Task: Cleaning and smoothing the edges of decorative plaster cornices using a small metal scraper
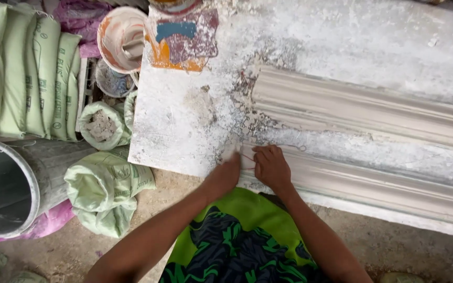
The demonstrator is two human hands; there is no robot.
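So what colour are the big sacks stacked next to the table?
Pale green sacks with darker green print, seen in the head view at the left, beside the metal bucket.

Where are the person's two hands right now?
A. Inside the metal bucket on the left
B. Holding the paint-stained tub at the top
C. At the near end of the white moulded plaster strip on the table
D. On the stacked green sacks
C: both the left hand and the right hand rest close together on the end of the white moulded strip at the table's near edge, well away from the bucket and sacks.
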